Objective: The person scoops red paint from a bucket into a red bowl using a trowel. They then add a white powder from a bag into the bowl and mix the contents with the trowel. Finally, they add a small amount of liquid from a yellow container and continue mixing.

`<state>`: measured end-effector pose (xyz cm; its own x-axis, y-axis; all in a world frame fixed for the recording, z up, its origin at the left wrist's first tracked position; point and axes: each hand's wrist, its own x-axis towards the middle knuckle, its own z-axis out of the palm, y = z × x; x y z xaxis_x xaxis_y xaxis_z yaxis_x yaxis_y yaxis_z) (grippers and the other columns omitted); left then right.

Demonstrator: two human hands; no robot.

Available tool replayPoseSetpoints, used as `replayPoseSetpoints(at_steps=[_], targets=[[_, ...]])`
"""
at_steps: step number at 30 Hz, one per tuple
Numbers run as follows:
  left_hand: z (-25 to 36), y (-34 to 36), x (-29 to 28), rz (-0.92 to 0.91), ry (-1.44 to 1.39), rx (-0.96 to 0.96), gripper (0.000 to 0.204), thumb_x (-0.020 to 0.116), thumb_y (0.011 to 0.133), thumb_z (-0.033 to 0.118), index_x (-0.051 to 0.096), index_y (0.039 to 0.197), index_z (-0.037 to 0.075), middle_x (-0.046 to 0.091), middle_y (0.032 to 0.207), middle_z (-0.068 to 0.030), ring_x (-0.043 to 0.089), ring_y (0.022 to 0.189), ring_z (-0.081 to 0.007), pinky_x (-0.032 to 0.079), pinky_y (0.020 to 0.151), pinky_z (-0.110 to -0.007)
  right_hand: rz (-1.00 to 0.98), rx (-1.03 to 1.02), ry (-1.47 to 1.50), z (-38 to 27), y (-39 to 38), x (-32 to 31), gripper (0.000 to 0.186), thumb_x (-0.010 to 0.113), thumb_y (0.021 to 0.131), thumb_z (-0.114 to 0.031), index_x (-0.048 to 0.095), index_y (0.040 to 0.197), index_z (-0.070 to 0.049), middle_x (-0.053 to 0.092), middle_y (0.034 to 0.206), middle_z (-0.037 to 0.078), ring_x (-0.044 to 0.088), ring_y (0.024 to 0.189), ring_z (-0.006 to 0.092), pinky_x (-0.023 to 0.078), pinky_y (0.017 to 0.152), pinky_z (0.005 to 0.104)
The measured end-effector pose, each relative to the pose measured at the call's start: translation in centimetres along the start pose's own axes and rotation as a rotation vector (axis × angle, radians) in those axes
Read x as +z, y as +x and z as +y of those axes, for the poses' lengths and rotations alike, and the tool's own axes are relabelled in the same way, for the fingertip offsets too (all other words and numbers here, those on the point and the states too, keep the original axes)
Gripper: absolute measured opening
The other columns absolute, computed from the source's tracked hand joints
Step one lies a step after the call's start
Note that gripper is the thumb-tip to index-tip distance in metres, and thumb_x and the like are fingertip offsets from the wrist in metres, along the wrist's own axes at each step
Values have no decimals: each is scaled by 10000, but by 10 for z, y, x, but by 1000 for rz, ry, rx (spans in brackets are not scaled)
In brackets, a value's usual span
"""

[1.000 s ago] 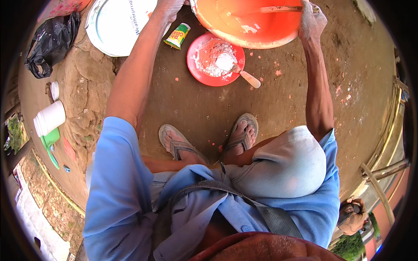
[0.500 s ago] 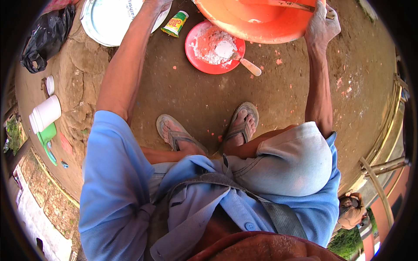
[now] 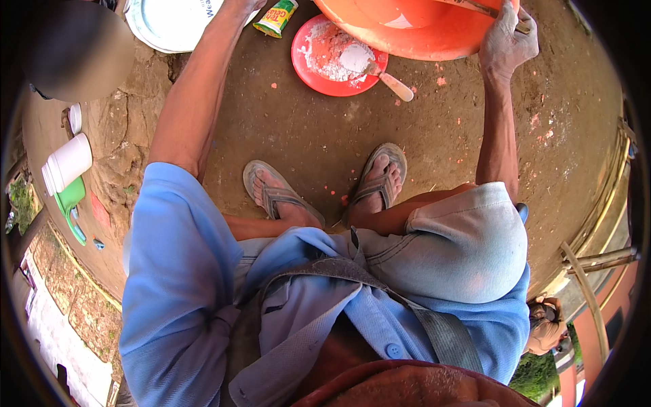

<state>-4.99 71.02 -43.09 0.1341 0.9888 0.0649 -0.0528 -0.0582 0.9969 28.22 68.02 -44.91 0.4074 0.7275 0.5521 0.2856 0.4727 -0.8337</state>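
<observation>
An orange basin (image 3: 434, 34) is tilted at the top of the view, partly cut off by its edge. My right hand (image 3: 508, 44) is closed around its right rim, with the end of a flat, stick-like tool (image 3: 475, 7) at the fingers; the tool lies across the basin. Only the wrist and back of my left hand (image 3: 243, 4) show, by a white round lid or bucket top (image 3: 166, 24); its fingers are out of frame. Below the basin sits a red plate (image 3: 332, 87) with white and pinkish powder. A scraper (image 3: 395, 87) with a pale handle rests on that plate.
A yellow-green cup (image 3: 276, 18) lies beside the plate. On the left are a white container (image 3: 68, 163), a green dipper (image 3: 70, 197) and a rocky ledge (image 3: 129, 115). A blurred dark round shape (image 3: 81, 51) covers the upper left. Another person (image 3: 544, 325) is at lower right.
The basin, plate and cup sit higher in the picture, and the basin has shifted slightly right with my right hand. A blurred round shape now covers the black bag.
</observation>
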Motion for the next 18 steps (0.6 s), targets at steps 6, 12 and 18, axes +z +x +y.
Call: replayPoseSetpoints(at_steps=[6, 12, 18], targets=[[-6, -4, -2, 11, 82, 30, 246, 601, 819, -24, 618, 1063, -4, 659, 991, -69, 635, 908, -150, 519, 822, -283, 0, 1, -84, -6, -6, -4, 176, 564, 1000, -137, 629, 988, 27, 643, 854, 23, 549, 756, 67, 462, 685, 229], [-39, -3, -26, 30, 102, 49, 283, 620, 797, -31, 602, 1079, -32, 660, 1009, -86, 635, 926, -168, 518, 840, -290, 1, -7, -83, -11, -15, -1, 168, 570, 998, -133, 629, 993, 25, 635, 851, 18, 543, 749, 65, 460, 678, 227], [-44, -13, -28, 85, 62, 28, 303, 644, 796, -37, 577, 1092, -45, 655, 1013, -99, 632, 937, -176, 527, 854, -293, 6, -15, -118, -15, -20, -1, 141, 574, 992, -112, 632, 998, 15, 635, 850, 11, 540, 752, 57, 458, 683, 219]])
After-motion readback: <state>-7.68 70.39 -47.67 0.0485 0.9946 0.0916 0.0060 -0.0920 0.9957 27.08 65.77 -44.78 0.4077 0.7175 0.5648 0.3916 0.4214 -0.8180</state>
